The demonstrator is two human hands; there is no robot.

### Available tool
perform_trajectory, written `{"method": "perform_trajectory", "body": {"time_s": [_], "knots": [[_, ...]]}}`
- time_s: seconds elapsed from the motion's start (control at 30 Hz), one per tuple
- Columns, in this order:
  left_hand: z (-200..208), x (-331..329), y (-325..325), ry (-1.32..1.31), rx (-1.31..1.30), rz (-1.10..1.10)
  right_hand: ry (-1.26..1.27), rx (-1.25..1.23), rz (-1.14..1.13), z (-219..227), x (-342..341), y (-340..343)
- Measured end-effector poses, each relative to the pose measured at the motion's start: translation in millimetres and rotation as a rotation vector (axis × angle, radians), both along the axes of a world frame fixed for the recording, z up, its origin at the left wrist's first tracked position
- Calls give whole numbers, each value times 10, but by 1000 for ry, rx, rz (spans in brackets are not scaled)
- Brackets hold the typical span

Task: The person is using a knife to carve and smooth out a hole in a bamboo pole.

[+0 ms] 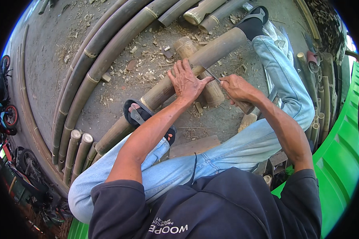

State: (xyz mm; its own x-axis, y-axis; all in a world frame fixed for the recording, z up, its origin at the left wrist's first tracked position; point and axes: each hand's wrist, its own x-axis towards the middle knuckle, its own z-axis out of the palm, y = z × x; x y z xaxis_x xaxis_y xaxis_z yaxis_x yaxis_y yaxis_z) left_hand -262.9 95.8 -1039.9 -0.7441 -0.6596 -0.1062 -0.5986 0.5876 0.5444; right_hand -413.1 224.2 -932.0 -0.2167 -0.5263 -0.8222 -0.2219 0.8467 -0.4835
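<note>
A thick bamboo pole [159, 93] runs slantwise before me, with a notch [198, 71] cut in its upper side. It lies across a short bamboo piece [210, 95]. My left hand [185, 81] rests on the pole just left of the notch, fingers stretched over it, thumb pointing toward the blade. In my right hand [239, 89] is a knife [212, 75], its thick wooden handle showing below the fist. The thin dark blade reaches to the notch; whether its edge touches the bamboo I cannot tell. My sandalled left foot [137, 113] is against the pole's lower part.
Long bamboo poles [93, 63] curve along the left. Cut bamboo ends [195, 16] lie at the far side, and upright bamboo tubes [81, 149] stand at lower left. Wood chips [149, 75] litter the ground. Green ribbed sheet [343, 163] and more bamboo [317, 123] are at right.
</note>
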Motion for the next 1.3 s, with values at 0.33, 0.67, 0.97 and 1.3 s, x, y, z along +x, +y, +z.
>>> {"method": "perform_trajectory", "body": {"time_s": [0.33,0.67,0.97,1.3], "knots": [[-56,-40,34,-21,-70,38,-211,251,85,-224,-447,-306],[-48,-80,42,-38,-55,99,-247,337,414,-312,-743,-685],[-85,-75,50,-50,-80,72,-229,353,515,-357,-759,-791],[-60,-96,54,-51,-88,95,-267,378,596,-469,-849,-905]]}}
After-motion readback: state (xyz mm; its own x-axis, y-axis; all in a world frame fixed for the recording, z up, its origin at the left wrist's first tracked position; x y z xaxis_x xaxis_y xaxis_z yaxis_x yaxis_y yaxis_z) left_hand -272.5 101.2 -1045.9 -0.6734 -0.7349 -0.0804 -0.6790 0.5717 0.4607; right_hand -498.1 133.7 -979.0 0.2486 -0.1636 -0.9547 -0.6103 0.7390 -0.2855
